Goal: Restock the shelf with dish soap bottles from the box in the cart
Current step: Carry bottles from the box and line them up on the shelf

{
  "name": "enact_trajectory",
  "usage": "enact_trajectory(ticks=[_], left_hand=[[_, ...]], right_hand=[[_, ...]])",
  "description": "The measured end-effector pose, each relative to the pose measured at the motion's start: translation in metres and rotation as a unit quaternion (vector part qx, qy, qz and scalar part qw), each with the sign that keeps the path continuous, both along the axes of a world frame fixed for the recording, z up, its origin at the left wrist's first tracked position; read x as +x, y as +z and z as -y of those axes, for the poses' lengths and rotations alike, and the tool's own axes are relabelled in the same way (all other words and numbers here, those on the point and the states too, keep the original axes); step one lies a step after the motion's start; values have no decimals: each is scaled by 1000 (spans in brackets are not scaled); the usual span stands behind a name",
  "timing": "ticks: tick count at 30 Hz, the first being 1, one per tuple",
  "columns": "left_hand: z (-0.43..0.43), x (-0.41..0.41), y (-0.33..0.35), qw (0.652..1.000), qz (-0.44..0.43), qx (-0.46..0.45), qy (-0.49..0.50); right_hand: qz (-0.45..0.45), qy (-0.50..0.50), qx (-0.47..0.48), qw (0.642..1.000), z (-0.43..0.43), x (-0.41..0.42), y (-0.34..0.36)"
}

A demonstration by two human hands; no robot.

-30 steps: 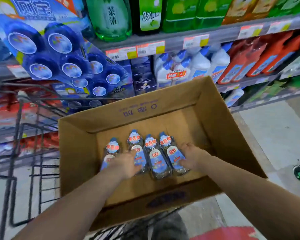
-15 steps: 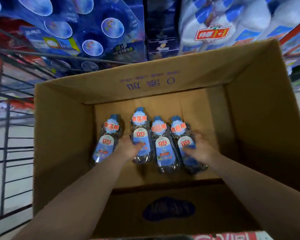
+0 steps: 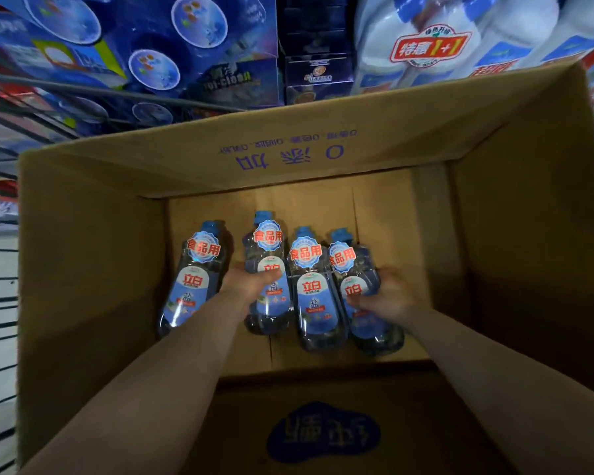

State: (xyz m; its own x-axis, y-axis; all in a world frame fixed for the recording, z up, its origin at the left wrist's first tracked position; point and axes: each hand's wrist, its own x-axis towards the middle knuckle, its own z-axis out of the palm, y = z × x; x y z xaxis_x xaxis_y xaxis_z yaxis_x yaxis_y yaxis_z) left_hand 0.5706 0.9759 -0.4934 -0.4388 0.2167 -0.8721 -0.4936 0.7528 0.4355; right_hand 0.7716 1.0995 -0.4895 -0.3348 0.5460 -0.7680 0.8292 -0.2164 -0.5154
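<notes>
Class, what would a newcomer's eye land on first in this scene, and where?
Four dish soap bottles lie side by side on the floor of a cardboard box, blue caps pointing away. The left hand grips the second bottle from the left; the right hand grips the rightmost bottle. Beyond the box stand blue packs and white bottles.

Box (image 3: 90, 269): plain brown cardboard, purple-blue lettering (image 3: 288, 156) on the far flap, dark blue blob logo (image 3: 323, 431) on the near flap. Bottles (image 3: 314, 289): clear with a dark bluish tint, blue caps (image 3: 211, 226), pale blue-and-white labels (image 3: 192, 286) with red characters, scalloped light-blue stickers (image 3: 306, 252) with red text. Behind: blue packs (image 3: 134, 46) with pale round discs; white-and-blue jugs (image 3: 511, 36), red-and-yellow tag (image 3: 429, 46).
</notes>
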Motion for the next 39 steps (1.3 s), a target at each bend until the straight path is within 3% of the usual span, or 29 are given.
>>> enact_trajectory(ticks=[7,12,19,29,39], left_hand=[[19,6,19,999,-16,40,-19],[30,1,62,997,-18,76,-4],[43,-11,140,981,-43,169,81],[111,-35,249,931,-149,273,190],[228,-52,331,858,-280,307,302]], right_hand=[[-8,-70,-7,998,8,6,17],[-4,-27,28,999,-7,-7,58],[-87,25,80,993,-10,-52,138],[-250,157,129,947,20,-133,260],[-355,278,138,882,120,-206,343]])
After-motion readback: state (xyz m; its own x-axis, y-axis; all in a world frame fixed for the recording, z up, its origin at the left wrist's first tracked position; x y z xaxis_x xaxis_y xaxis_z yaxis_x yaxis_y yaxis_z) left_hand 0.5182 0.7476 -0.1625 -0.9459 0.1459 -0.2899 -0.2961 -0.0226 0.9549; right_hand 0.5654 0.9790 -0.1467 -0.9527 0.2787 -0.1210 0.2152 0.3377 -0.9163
